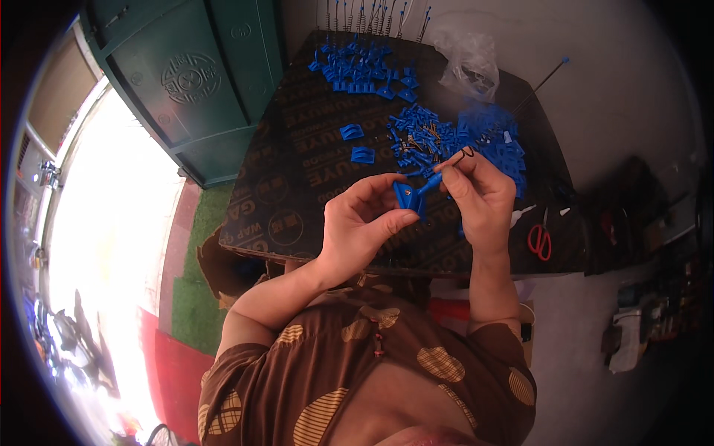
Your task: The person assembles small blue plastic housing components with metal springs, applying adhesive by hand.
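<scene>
A green cabinet (201,82) stands left of the dark table (297,171). The left hand (361,223) pinches a blue clip (407,197) over the table's near edge; the right hand (480,189) grips a blue pin (431,182) with a wire hook, touching the clip. Loose blue parts (439,137) lie behind, under a clear bag (468,59); its contents cannot be told. Red scissors (541,239) lie right.

The small blue parts (428,137) look like smooth, slightly glossy plastic, the dark printed surface (297,171) like smooth coated board, the bag (470,59) like thin clear crinkled plastic film, and the scissors (540,239) show glossy red plastic handles.
</scene>
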{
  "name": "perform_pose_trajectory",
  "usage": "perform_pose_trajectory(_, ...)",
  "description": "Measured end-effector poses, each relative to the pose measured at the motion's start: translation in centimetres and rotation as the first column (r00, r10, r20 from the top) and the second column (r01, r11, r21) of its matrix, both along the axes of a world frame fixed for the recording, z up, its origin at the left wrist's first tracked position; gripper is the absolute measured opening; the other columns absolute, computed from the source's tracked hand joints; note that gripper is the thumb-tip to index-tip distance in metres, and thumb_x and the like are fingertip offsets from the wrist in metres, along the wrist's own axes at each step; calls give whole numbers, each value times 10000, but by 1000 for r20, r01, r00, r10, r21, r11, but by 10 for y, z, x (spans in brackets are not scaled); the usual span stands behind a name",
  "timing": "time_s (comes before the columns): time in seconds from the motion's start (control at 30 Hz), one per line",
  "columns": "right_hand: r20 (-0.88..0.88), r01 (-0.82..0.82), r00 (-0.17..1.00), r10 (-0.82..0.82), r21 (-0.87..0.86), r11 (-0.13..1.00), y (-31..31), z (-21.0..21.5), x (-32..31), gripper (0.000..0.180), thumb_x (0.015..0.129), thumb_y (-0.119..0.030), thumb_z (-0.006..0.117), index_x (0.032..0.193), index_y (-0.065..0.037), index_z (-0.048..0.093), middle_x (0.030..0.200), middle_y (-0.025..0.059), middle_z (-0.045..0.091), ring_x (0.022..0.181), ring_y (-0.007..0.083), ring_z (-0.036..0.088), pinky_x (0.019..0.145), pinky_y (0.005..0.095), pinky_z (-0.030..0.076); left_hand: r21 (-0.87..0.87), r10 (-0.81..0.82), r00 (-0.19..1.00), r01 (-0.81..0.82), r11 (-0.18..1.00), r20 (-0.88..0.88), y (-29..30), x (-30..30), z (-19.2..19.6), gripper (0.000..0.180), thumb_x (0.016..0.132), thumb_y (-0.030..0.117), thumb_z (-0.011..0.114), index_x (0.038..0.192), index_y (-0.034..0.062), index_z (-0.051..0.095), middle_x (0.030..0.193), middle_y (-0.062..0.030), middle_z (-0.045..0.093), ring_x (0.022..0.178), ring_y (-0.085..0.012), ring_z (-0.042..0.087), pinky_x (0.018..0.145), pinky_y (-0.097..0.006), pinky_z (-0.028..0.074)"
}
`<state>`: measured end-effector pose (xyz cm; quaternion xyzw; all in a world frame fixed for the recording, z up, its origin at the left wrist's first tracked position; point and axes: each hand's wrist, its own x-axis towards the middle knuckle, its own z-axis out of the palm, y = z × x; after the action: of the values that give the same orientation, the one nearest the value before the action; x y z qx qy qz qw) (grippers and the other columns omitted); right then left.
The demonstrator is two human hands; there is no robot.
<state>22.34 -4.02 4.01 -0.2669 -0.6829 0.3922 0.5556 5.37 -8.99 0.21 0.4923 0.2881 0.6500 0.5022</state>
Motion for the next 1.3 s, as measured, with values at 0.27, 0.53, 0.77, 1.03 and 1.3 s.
perform_pose_trajectory(0.27,60,42,997,-49,109,993,4,5,0,122,912,-67,592,890,32,658,725,27,559,657,50,494,574,192,372,-160,-194,967,220,962,162,8,-8,-1,496,822,227,729,1138,-111,549,926,-141,659,805,-205,657,716,-359,560)
perform_pose_trajectory(0.53,38,1,999,-3,53,999,1,9,0,130,915,-78,591,874,33,643,739,25,577,669,47,504,582,193,380,-182,-364,877,432,883,314,11,-11,-3,473,864,316,664,1098,-86,576,925,-217,664,717,-264,676,688,-423,566)
perform_pose_trajectory(0.77,41,-12,999,13,-13,1000,0,10,3,142,889,-123,628,850,14,633,818,35,624,690,69,532,628,201,413,-176,-369,868,441,880,332,10,-10,-2,452,868,299,662,1100,-79,577,911,-183,670,779,-267,682,685,-430,572)
perform_pose_trajectory(1.03,-3,-56,998,55,-41,998,1,6,2,96,884,-77,630,834,4,612,742,-11,564,654,39,474,581,189,371,-164,-365,878,427,889,308,9,-8,0,486,847,280,690,1119,-100,555,912,-193,665,774,-263,681,692,-428,573)
perform_pose_trajectory(1.3,-8,-41,999,41,23,999,3,0,1,110,885,-70,639,807,-10,590,723,-23,560,635,13,449,542,172,351,-175,-351,887,412,894,299,10,-7,-3,494,842,259,698,1133,-110,547,922,-210,661,746,-249,678,703,-413,570)
